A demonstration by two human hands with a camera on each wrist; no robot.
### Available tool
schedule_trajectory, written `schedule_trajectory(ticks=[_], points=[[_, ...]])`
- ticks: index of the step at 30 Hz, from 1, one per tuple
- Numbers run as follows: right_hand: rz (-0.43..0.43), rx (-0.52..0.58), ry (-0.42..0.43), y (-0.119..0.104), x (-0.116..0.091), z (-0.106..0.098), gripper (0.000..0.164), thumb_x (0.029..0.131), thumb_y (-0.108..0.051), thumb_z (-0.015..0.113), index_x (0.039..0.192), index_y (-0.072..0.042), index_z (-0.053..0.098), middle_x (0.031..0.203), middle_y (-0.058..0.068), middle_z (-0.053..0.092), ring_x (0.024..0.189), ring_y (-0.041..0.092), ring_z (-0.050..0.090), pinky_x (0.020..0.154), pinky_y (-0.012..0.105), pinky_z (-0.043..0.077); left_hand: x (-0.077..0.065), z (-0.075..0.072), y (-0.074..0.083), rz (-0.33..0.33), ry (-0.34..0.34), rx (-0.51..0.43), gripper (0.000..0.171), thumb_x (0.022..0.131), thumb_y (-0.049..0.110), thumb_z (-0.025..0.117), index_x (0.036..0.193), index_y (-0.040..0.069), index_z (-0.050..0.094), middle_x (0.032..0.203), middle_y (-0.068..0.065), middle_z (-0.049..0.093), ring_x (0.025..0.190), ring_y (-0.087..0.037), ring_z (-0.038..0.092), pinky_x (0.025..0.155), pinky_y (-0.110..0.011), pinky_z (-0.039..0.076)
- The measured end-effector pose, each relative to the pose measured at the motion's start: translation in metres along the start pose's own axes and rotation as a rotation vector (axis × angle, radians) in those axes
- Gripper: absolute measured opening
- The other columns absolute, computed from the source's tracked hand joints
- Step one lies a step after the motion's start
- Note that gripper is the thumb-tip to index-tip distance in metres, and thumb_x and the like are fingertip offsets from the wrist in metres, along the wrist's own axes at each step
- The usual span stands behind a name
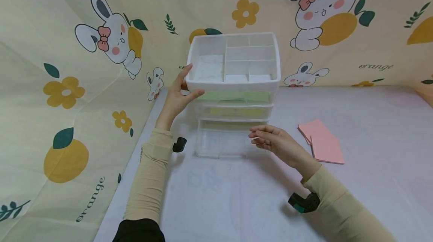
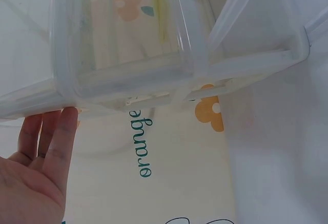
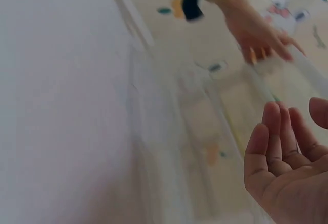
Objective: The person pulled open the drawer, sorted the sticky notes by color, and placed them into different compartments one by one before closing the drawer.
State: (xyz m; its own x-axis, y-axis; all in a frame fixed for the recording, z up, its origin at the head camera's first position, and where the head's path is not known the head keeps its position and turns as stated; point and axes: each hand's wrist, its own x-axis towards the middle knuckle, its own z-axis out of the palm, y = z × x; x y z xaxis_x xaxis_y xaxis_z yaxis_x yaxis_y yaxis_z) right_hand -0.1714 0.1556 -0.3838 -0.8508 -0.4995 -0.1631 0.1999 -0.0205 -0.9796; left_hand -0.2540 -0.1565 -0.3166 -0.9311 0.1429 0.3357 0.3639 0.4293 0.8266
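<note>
A white drawer organizer (image 1: 233, 80) with a divided top tray stands at the back of the table. My left hand (image 1: 177, 97) grips its left side just below the tray rim, the thumb lying across the front corner. In the left wrist view the fingers (image 2: 60, 152) reach up to the clear plastic edge. The lowest clear drawer (image 1: 220, 144) is pulled out towards me, and its bottom shows bare. My right hand (image 1: 277, 142) hovers at that drawer's right front with loosely bent fingers, holding nothing; its fingers (image 3: 274, 142) also show in the right wrist view.
Green paper (image 1: 236, 96) lies in the top drawer and yellow paper (image 1: 236, 112) in the middle one. Two overlapping stacks of pink paper (image 1: 326, 148) lie on the table to the right. A patterned cloth (image 1: 84, 84) rises behind and on the left.
</note>
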Motion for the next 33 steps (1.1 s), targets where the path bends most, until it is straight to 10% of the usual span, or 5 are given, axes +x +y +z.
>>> schedule_trajectory(ticks=[9, 21, 26, 33], points=[[-0.045, -0.172, 0.198, -0.013, -0.012, -0.055, 0.026, 0.096, -0.031, 0.05, 0.117, -0.016, 0.053, 0.107, -0.014, 0.06, 0.099, 0.001, 0.058, 0.088, 0.015, 0.046, 0.001, 0.0, 0.0, 0.002, 0.002, -0.005, 0.077, 0.081, 0.019, 0.072, 0.145, 0.029, 0.03, 0.086, -0.01, 0.053, 0.082, -0.014, 0.051, 0.07, -0.021, 0.045], [0.098, -0.556, 0.301, -0.008, -0.037, -0.123, 0.055, 0.095, -0.043, 0.047, 0.136, -0.008, 0.038, 0.124, -0.012, 0.048, 0.099, -0.014, 0.049, 0.086, 0.014, 0.044, 0.013, 0.004, -0.03, 0.017, 0.01, -0.016, 0.08, 0.078, 0.03, 0.075, 0.141, 0.046, 0.029, 0.087, -0.01, 0.055, 0.083, -0.016, 0.052, 0.07, -0.024, 0.047], [0.209, -0.673, 0.276, -0.002, -0.042, -0.139, 0.065, 0.096, -0.045, 0.043, 0.141, 0.0, 0.03, 0.142, 0.02, 0.035, 0.117, 0.019, 0.046, 0.099, 0.038, 0.041, 0.012, 0.003, -0.029, 0.022, 0.018, -0.011, 0.079, 0.078, 0.03, 0.075, 0.141, 0.047, 0.03, 0.086, -0.009, 0.054, 0.083, -0.016, 0.052, 0.07, -0.023, 0.047], [0.304, -0.692, 0.251, 0.014, -0.05, -0.16, 0.071, 0.095, -0.045, 0.046, 0.142, 0.005, 0.025, 0.145, 0.03, 0.025, 0.126, 0.044, 0.03, 0.1, 0.06, 0.029, 0.012, 0.004, -0.031, 0.025, 0.018, -0.017, 0.079, 0.077, 0.031, 0.075, 0.14, 0.048, 0.03, 0.087, -0.009, 0.054, 0.083, -0.016, 0.052, 0.07, -0.024, 0.047]])
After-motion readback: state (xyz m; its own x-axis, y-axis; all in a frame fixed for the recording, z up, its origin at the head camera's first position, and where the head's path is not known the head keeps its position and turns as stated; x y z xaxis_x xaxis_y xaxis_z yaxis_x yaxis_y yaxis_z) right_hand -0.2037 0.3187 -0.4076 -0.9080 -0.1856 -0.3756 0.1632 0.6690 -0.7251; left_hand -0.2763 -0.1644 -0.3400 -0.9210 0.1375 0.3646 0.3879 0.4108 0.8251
